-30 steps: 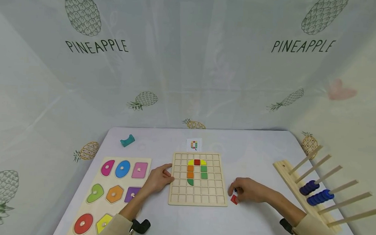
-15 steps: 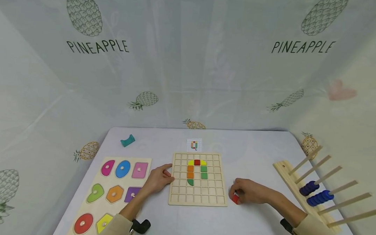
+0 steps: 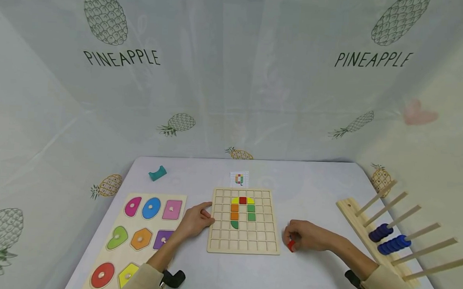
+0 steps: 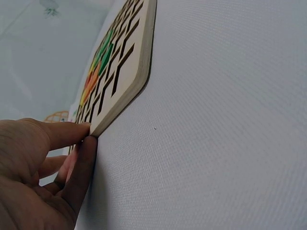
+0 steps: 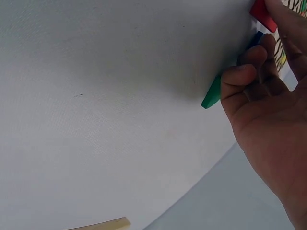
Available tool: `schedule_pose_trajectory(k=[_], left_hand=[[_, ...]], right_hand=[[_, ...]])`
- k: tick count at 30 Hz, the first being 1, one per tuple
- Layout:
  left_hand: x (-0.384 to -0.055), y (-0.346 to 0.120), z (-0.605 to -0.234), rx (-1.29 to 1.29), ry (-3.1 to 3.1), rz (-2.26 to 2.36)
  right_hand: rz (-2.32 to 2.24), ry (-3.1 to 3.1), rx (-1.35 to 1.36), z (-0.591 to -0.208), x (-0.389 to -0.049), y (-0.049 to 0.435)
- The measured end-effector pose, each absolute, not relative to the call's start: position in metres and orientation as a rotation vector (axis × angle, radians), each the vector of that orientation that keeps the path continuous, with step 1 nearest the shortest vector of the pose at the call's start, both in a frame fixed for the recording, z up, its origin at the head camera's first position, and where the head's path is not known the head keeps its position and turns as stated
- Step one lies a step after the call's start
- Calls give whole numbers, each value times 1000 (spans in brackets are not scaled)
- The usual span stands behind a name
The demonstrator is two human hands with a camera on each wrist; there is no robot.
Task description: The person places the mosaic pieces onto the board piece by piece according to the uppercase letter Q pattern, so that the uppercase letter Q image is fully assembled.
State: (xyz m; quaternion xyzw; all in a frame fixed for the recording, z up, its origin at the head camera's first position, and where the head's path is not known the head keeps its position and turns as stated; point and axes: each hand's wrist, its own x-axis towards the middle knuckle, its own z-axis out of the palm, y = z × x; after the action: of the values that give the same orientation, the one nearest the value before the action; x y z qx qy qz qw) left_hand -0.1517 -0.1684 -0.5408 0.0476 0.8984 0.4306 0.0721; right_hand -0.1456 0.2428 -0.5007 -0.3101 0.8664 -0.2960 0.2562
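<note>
My left hand (image 3: 196, 219) holds the left edge of a wooden grid board (image 3: 244, 246). In the left wrist view, thumb and finger meet at the board's rim. Red, yellow, orange and green tiles sit in the board's upper middle cells, forming an arch with a green rounded tile (image 3: 234, 224) at its lower left. Right of the board, my right hand (image 3: 307, 235) pinches a red tile (image 5: 263, 16) low over the table. A green tile (image 5: 211, 93) and a blue piece (image 5: 256, 39) show beside its curled fingers in the right wrist view, partly hidden.
A small pattern card (image 3: 239, 179) lies behind the board. A shape puzzle board (image 3: 127, 226) is at the left, with a teal curved block (image 3: 158, 173) beyond it. At right stands a wooden peg rack (image 3: 361, 225) with blue rings (image 3: 394, 244).
My right hand has taken hold of the red tile, which lay beneath its fingers, and has shifted slightly right with it. The left hand stays at the board's edge.
</note>
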Motion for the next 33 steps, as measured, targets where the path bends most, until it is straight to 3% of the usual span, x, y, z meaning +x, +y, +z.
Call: schedule_pose_trajectory(k=[33], left_hand=[[-150,-169,-539,156,2690,1294]], right_hand=[[-785,2315,-850,-485,-160,213]])
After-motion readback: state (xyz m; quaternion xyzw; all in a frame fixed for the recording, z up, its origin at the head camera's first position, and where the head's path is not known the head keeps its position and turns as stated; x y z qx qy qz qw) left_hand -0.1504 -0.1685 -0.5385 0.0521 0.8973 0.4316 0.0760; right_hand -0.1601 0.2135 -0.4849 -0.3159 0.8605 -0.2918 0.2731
